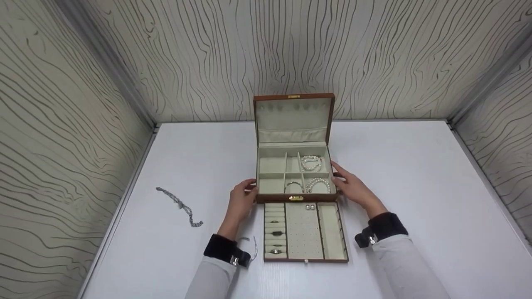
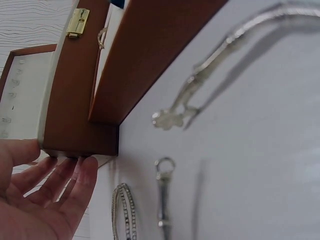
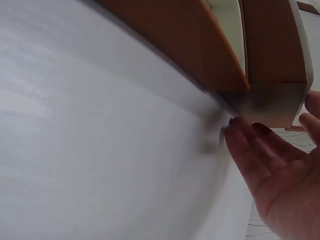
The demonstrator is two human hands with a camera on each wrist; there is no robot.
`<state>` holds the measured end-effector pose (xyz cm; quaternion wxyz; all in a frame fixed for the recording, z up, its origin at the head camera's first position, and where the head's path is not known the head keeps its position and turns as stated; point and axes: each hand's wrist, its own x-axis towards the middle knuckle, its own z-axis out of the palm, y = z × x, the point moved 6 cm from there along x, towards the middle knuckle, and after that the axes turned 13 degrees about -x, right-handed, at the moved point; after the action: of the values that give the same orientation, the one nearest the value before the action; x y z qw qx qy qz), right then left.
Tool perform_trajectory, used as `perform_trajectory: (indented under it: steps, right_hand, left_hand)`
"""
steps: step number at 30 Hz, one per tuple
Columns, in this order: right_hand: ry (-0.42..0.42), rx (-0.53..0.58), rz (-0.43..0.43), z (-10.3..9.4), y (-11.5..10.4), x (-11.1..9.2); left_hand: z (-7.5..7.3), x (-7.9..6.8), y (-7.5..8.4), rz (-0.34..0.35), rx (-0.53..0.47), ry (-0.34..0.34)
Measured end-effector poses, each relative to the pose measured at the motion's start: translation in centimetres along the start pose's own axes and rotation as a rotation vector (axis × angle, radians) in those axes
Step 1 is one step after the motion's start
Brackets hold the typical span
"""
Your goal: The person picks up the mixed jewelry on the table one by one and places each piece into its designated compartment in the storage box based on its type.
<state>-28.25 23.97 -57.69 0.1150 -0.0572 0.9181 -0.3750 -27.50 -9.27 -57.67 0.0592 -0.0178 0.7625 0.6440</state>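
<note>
Jewelry box [image 1: 272,199] mid-table, lid [image 1: 293,118] up. Left hand [image 1: 242,201] on its left side, right hand [image 1: 354,190] on its right; looks like they flank it to keep it steady and square. Left fingers slightly spread, tips against the side wall, thumb at the upper edge. Right fingers loosely apart, tips by the lower side, thumb near the top edge; can't tell how hard either presses. Tray [image 1: 304,236] lies directly in front, probably so its contents stay reachable: rings [image 1: 277,233] in the rolls, 2 pearl earrings [image 1: 310,207] on the dotted panel. Box: brown outside, cream lining, gold clasp [image 1: 296,198], 6 compartments, 2 right-hand ones with pearl strands [image 1: 311,167], front middle holding a bracelet [image 1: 294,183]. Silver chain [image 1: 181,205] well off left.
</note>
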Motion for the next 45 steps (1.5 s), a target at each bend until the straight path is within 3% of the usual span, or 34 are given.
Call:
perform_trajectory:
  steps: [5, 9, 16, 24, 27, 30, 36, 40, 45]
  right_hand:
    - [-0.057, 0.239, 0.014, 0.7, 1.0, 0.2]
    - [-0.060, 0.336, 0.028, 0.8, 1.5, 0.2]
    - [-0.056, 0.362, 0.015, 0.9, 1.8, 0.2]
    - [-0.055, 0.373, 0.029, 0.9, 1.7, 0.2]
    - [-0.062, 0.370, 0.018, 1.0, 1.7, 0.3]
    - [-0.065, 0.371, 0.016, 1.2, 1.7, 0.3]
    - [-0.065, 0.387, 0.037, 1.3, 1.9, 0.4]
    - [-0.062, 0.394, 0.039, 1.2, 2.1, 0.3]
    - [-0.065, 0.402, 0.030, 1.2, 2.1, 0.3]
  left_hand:
    - [0.0, -0.1, 0.0, -0.016, 0.000, 0.000]
    - [0.0, 0.0, 0.0, -0.020, 0.001, 0.000]
    - [0.2, 0.0, 0.1, -0.024, 0.031, -0.007]
    - [-0.6, 0.1, 0.5, -0.004, 0.055, -0.089]
    - [-1.9, 0.1, 0.7, 0.010, 0.113, -0.084]
    - [-3.6, -0.1, 0.8, 0.015, 0.198, -0.035]
    - [-6.7, -1.0, 0.0, -0.063, 0.373, 0.089]
    - [-7.5, -1.6, -0.9, -0.113, 0.473, 0.123]
    - [-7.4, -1.8, -1.4, -0.114, 0.580, 0.126]
